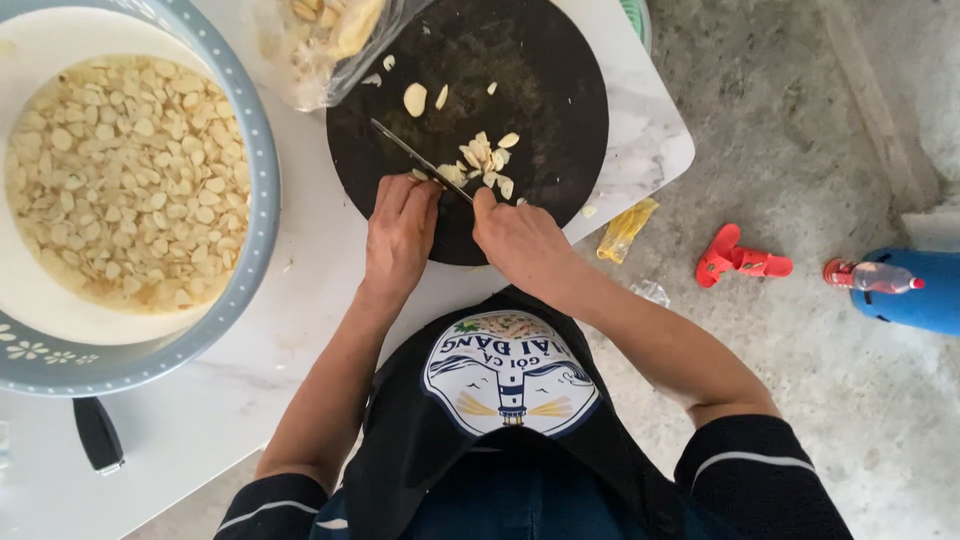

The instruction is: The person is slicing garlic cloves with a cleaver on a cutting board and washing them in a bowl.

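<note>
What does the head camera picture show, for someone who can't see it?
Seen from above, a person's right hand slices pale garlic with a knife on a round dark board, the left hand steadying. A big bowl of slices sits to the left.

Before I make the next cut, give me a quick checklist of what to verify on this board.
1. Right hand has a closed grip on the knife: ok.
2. Left hand fingertips clear of the blade: cannot tell; they sit right beside it.
3. Free space on the dark round board: ok; the cut slices lie in a small pile.
4. Plastic bag away from the blade: ok, though it overlaps the board's far edge.
5. Bowl of slices close on the left: ok.
</note>
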